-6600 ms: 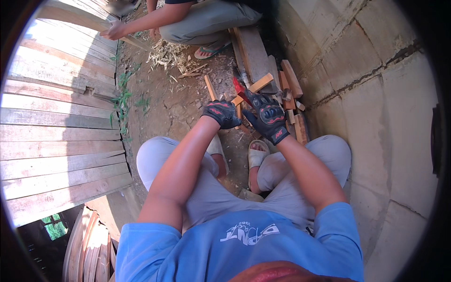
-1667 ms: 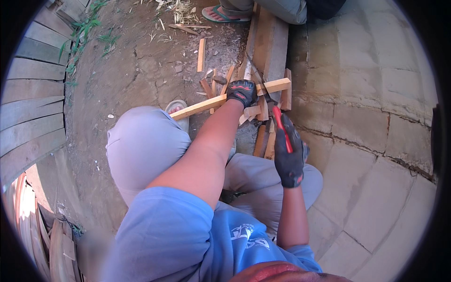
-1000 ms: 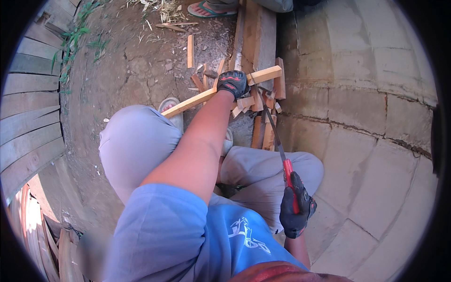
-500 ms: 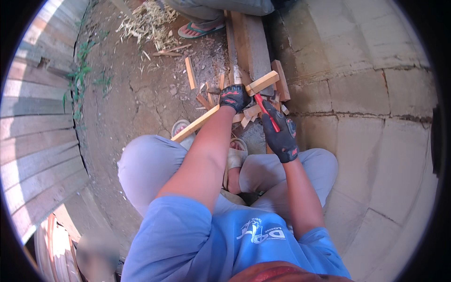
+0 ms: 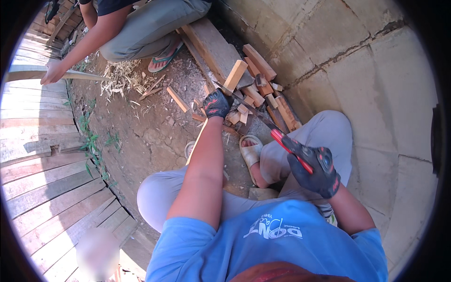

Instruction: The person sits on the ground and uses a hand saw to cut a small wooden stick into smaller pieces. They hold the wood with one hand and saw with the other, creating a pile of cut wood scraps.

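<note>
— Down on the bare dirt between the knees, what is being worked?

— A long pale wooden strip [image 5: 233,76] is held slanted over a heap of short offcuts [image 5: 263,96]. The left hand [image 5: 216,103], in a black and red glove, is closed round the strip partway along, with the upper end pointing toward a thick plank [image 5: 213,47] that lies beside the concrete wall [image 5: 371,70]. The lower length of the strip is mostly hidden behind the left forearm.

— And the other hand?

— A red-handled blade [image 5: 263,121] is clenched in the gloved right hand [image 5: 320,170], which is raised above the right knee. The dark blade is stretched forward, and its tip is seen near the strip, close to the left hand; whether metal and wood are touching cannot be told.

— Which step is judged to be in hand?

— The chopping or trimming of the strip, it would seem, with the blade drawn back between cuts.

— What would be called for by the next move?

— A controlled stroke, landed beyond the left fingers, while the strip is kept steady on the heap. A sandalled foot [image 5: 250,149] is also close under the blade's path, so care would be wanted there.

— Is anybody else nearby?

— Another person is crouched at the top, a hand [image 5: 50,73] resting on a grey board [image 5: 28,75], with shavings [image 5: 123,81] scattered by a flip-flop.
</note>
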`<state>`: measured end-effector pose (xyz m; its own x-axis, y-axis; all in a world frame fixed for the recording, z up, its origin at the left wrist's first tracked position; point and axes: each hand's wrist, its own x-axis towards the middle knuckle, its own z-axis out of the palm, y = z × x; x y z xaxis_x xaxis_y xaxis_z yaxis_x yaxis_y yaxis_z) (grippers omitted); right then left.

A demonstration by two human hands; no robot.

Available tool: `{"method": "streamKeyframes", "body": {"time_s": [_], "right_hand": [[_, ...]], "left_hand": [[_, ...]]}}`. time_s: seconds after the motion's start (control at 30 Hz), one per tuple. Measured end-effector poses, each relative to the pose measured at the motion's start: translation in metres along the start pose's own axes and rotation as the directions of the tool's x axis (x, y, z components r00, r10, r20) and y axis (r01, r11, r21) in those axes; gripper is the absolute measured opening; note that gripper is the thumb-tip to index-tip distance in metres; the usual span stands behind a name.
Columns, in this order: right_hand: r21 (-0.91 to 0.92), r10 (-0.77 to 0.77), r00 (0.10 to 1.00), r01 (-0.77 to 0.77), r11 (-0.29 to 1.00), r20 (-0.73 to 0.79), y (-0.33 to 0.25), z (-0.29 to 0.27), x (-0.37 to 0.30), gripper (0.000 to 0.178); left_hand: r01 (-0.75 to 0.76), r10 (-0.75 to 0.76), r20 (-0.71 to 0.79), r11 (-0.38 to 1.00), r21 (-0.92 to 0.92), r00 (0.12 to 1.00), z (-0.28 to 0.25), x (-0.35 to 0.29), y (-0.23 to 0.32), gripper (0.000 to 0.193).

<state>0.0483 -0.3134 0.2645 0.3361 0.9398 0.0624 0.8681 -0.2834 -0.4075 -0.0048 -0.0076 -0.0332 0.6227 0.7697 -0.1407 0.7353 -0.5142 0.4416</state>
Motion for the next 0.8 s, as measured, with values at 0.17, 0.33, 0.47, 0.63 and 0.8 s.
{"method": "streamKeyframes", "body": {"time_s": [0.17,0.33,0.47,0.63,0.8], "right_hand": [[0.012,-0.084,0.986,0.087,0.996,-0.146,0.029,0.119,0.099,0.025],[0.211,0.051,0.996,-0.035,0.977,-0.071,0.021,0.148,0.131,0.034],[0.113,-0.095,0.973,0.121,0.986,-0.21,0.047,0.136,0.086,0.029],[-0.066,-0.188,0.982,0.186,0.98,-0.024,0.02,0.029,-0.009,0.021],[0.086,-0.061,0.997,0.064,0.994,-0.043,-0.011,-0.017,-0.028,0.022]], "left_hand": [[0.018,-0.017,0.004,0.991,-0.131,1.0,0.008,-0.002,0.002,0.047],[0.005,-0.007,-0.025,0.995,-0.1,1.0,0.006,0.0,-0.015,0.046],[-0.097,0.102,0.032,0.989,-0.11,0.994,-0.01,0.0,0.002,0.048],[-0.058,0.06,0.062,0.998,-0.027,0.996,0.004,0.009,-0.017,0.049],[-0.057,0.058,0.015,0.997,-0.055,0.998,0.007,0.007,-0.01,0.044]]}}
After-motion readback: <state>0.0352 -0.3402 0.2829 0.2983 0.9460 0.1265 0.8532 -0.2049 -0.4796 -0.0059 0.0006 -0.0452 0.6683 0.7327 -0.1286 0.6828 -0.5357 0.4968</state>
